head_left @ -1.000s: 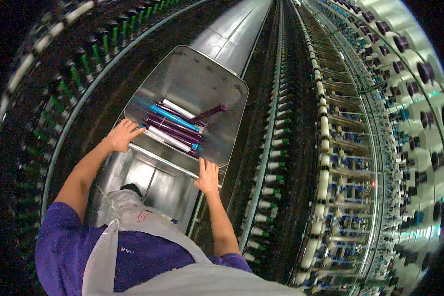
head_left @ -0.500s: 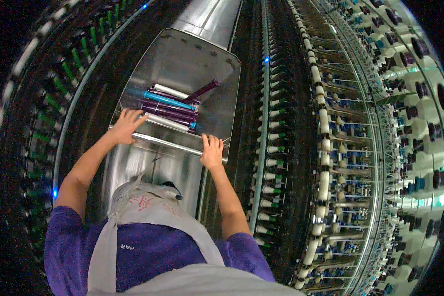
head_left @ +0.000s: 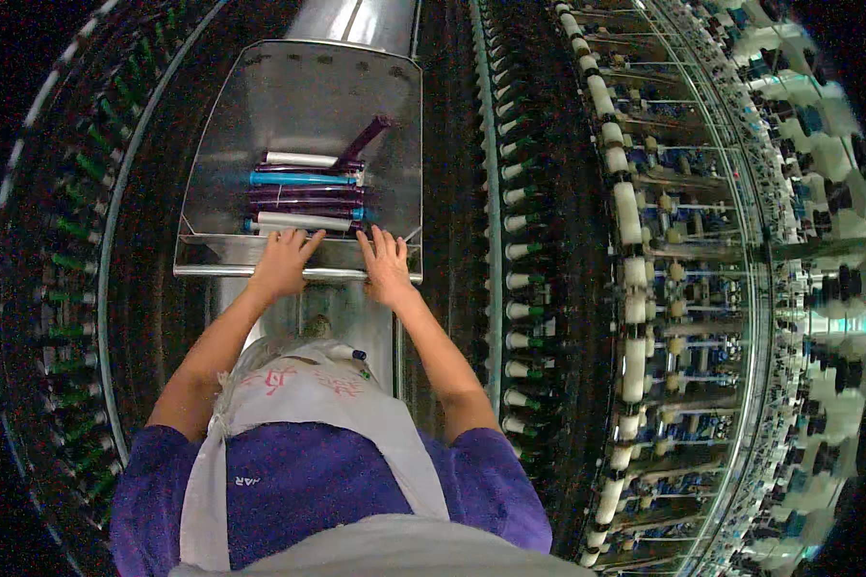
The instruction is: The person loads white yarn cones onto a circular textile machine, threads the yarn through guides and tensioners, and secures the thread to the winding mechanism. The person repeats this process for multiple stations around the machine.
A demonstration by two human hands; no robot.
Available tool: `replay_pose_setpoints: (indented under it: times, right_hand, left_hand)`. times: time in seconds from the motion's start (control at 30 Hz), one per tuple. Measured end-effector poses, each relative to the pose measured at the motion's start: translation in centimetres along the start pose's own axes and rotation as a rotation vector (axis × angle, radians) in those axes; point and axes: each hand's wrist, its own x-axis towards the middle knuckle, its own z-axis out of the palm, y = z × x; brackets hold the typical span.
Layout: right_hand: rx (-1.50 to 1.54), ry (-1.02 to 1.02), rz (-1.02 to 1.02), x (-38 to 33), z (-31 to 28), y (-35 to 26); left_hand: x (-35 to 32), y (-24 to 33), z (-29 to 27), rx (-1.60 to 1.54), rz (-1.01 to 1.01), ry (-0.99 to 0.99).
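The bin (head_left: 303, 96), a grey metal box with a sloping far wall, is straight ahead of the person, and both hands are at its near side. The left hand (head_left: 284, 267) lies over the near rim (head_left: 212, 271), fingers loosely spread and pointing into the bin, thumb out toward the right. Its fingertips are at the near white tube (head_left: 303, 222); whether they touch it, I cannot tell. The right hand (head_left: 387, 271) is just beside it, over the same rim near the right corner, with its fingers parted and extended forward. Neither hand is closed around a tube.

The tubes lie crosswise in a stack at the bin's near part. Behind the near white tube come several purple tubes (head_left: 303, 204), then a blue tube (head_left: 303, 179), and farthest back another white tube (head_left: 301, 159). One more purple tube (head_left: 364, 139) slants up and away to the right from the stack's far right end.

Beyond the bin runs a shiny metal surface (head_left: 351, 24). Green spools (head_left: 67, 297) line the left side; white cones (head_left: 522, 311) and, farther out, white rollers (head_left: 633, 288) line the right.
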Motion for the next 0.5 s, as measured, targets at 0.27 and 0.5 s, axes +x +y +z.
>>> replay_pose_setpoints:
  times: [0.27,0.5]
  right_hand:
    - [0.072,0.38,0.204,5.7,-15.5,19.6]
    - [-0.62,0.783,0.45,5.4,-32.9,38.0]
  left_hand:
    - [18.4,-9.4,1.2,-0.039,0.034,0.104]
    - [33.4,-21.0,2.2,-0.014,0.052,0.25]
